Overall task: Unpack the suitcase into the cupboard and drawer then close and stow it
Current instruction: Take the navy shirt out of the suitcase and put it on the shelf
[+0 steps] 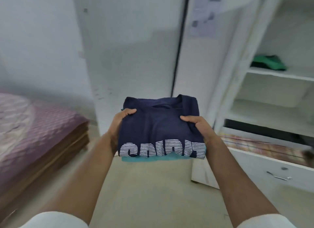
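The left hand (119, 124) and right hand (198, 126) hold a folded navy T-shirt (159, 127) between them, thumbs curled over its top and fingers hidden beneath. A teal garment (136, 159) lies under it in the same stack. The stack hangs over the floor, in front of the open cupboard (265, 75), where a green garment (270, 62) lies on a shelf above the open drawer (265, 159)

Both arms reach forward, left hand (119, 124) and right hand (198, 127) gripping, thumbs on top.
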